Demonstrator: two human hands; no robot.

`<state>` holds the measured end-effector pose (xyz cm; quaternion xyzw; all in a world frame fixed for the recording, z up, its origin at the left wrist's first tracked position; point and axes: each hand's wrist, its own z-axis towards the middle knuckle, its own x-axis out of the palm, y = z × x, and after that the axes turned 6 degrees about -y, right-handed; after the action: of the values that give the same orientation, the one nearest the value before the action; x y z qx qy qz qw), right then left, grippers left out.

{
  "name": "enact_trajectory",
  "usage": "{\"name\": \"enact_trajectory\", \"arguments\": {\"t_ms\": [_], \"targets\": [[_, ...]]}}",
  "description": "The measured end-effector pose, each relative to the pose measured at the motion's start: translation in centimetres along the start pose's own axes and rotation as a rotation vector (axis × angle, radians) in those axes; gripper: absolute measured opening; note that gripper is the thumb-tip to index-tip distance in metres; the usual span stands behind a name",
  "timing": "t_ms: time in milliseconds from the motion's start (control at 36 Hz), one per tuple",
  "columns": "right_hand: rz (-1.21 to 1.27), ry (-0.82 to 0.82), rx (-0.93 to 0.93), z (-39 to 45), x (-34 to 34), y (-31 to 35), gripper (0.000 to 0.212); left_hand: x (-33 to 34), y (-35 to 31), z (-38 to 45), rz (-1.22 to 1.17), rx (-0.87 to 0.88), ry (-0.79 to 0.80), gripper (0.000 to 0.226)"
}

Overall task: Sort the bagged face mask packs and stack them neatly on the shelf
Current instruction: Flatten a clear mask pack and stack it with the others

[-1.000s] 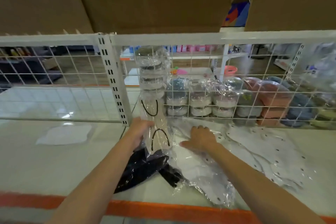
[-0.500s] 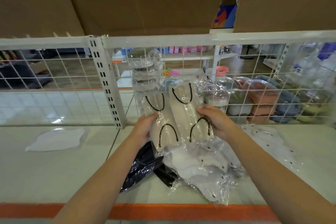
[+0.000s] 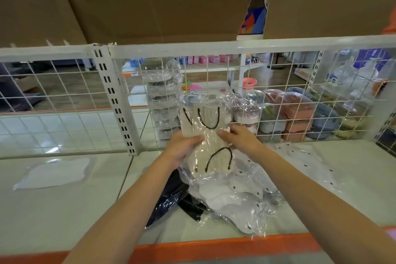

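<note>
A white shelf (image 3: 64, 210) with an orange front edge and a wire mesh back (image 3: 278, 96) carries a loose heap of bagged masks — white packs (image 3: 240, 201) in clear plastic at centre, dark packs (image 3: 169, 197) to their left, and a single white pack (image 3: 53, 173) lying well apart at the far left. Above the heap, the left hand (image 3: 182, 148) and right hand (image 3: 240, 137) grip the beige mask packs (image 3: 206, 135) with black ear loops from opposite sides, held upright — apparently two bags pressed together, though the overlap makes the count unclear.
</note>
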<state>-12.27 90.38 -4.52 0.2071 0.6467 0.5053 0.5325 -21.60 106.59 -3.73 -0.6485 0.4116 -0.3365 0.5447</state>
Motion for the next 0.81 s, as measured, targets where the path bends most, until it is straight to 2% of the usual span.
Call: {"name": "enact_trajectory", "arguments": {"t_ms": [111,167,222,278,306,361,417,500,556,639,722,806], "targets": [[-0.473,0.017,-0.011,0.3,-0.5,-1.6,0.028,-1.1,-0.2,0.5,0.016,-0.027,-0.085,0.009],[-0.667,0.167,0.031,-0.1,-0.5,-3.2,0.044,-1.9,0.0,0.7,-0.005,-0.070,-0.098,0.008],[-0.764,0.325,0.066,-0.8,-0.1,-4.6,0.069,-2.7,0.2,0.8,0.010,-0.097,-0.111,0.013],[-0.839,0.329,0.058,-1.3,0.6,-5.8,0.082,-3.2,0.4,0.7,0.026,-0.103,-0.137,0.025],[-0.857,0.295,0.039,-1.6,0.9,-5.9,0.080,-3.4,0.5,0.6,0.037,-0.101,-0.150,0.030],[-0.861,0.237,-0.007,-1.7,1.0,-5.6,0.055,-3.5,0.7,0.6,0.068,-0.094,-0.173,0.032],[-0.751,0.147,-0.025,-1.7,0.6,-4.6,0.022,-3.7,0.8,0.7,0.074,-0.087,-0.188,0.031],[-0.498,-0.097,0.006,-1.2,-0.4,-3.6,0.028,-3.8,0.9,0.8,0.030,-0.077,-0.198,0.025],[-0.164,-0.238,0.088,-0.9,-1.0,-2.8,0.022,-3.7,0.9,0.7,-0.025,-0.070,-0.185,0.024],[0.373,-0.259,0.186,-1.3,-1.9,-1.5,0.028,-3.3,0.9,0.5,-0.108,-0.067,-0.167,0.032],[0.479,-0.207,0.171,-1.7,-2.4,-1.3,0.029,-2.6,0.9,0.5,-0.174,-0.074,-0.130,0.038],[0.422,-0.294,0.168,-1.8,-2.4,-1.1,0.034,-2.3,0.9,0.4,-0.181,-0.065,-0.168,0.033]]}}
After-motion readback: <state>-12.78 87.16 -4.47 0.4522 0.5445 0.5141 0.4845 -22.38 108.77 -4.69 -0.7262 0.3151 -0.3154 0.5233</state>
